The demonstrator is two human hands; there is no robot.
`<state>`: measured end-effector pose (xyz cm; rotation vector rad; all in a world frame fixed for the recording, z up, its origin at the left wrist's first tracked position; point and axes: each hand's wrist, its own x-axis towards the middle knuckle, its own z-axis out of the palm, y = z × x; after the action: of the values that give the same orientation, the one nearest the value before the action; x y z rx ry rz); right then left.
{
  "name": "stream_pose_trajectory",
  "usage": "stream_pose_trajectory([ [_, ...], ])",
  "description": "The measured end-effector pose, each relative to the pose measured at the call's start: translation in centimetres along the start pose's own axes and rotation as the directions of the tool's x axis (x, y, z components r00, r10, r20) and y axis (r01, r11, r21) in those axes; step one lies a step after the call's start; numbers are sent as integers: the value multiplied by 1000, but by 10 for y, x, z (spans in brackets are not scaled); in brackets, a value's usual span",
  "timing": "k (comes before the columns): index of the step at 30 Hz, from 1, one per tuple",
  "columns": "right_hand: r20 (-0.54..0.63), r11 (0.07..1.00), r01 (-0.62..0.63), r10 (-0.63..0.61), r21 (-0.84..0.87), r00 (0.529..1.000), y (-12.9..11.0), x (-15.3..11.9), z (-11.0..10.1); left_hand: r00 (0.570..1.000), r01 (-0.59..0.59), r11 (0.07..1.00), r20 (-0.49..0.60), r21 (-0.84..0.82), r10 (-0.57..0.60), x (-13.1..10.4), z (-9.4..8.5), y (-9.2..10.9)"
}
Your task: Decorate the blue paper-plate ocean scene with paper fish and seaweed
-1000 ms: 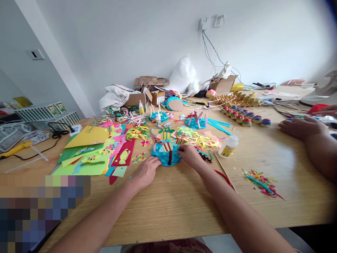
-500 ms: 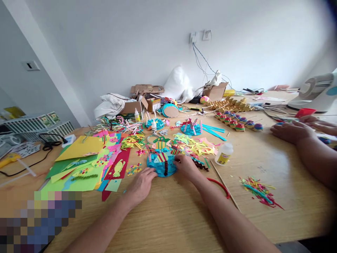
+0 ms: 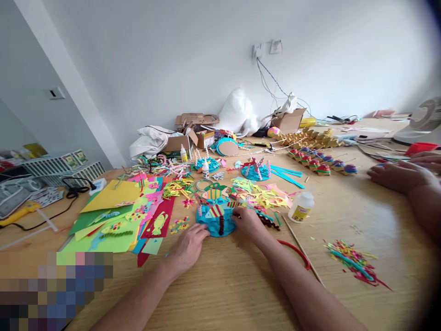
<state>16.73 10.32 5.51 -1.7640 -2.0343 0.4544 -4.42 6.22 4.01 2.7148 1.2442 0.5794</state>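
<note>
A round blue paper sea craft (image 3: 211,226) stands on the table before me, with striped paper fish (image 3: 215,211) and a dark brown twisted pipe cleaner (image 3: 221,225) upright on it. My left hand (image 3: 190,244) is closed at its front left edge, fingertips on the base. At the right edge my right hand (image 3: 248,224) grips it with bent fingers; its fingertips are partly hidden. Dark curly pipe cleaners (image 3: 270,222) lie just beyond the right hand. Left of the craft are small coloured paper dots (image 3: 179,225).
A glue bottle (image 3: 301,208), a wooden stick (image 3: 303,250) and a red pipe cleaner (image 3: 298,250) lie right. Coloured paper sheets (image 3: 106,197) spread left. Behind stand another blue craft (image 3: 253,172) and painted egg-carton strips (image 3: 313,164). A co-worker's hands (image 3: 396,177) rest far right.
The whole view has shifted slightly, so things appear a little farther right and lower. Both hands remain at the blue craft, with no clear change in their hold.
</note>
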Motion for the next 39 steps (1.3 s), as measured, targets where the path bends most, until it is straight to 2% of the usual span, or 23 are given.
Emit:
stream_pose_trajectory([
  [7,6,1000,-12,12,0,1000,1,0,0,1000,-10,1000,-15,-4,10,0,1,1],
  [27,2,1000,-17,17,19,1000,2,1,1,999,27,1000,34,10,-27,-4,-2,2],
  [30,13,1000,-20,20,23,1000,1,0,0,999,32,999,1,-19,-32,-6,0,0],
  [32,21,999,-22,22,24,1000,1,0,-1,998,25,998,-60,-60,-29,-6,-1,0],
  [35,36,999,-25,24,26,999,0,-1,-2,975,17,994,-217,-108,-41,-5,-16,-1],
  [36,39,999,-25,24,27,999,0,-1,-3,957,14,994,-285,-112,-46,-4,-25,0],
  [39,42,999,-24,22,31,999,0,-1,-3,930,-18,995,-368,-99,-19,5,-61,1],
])
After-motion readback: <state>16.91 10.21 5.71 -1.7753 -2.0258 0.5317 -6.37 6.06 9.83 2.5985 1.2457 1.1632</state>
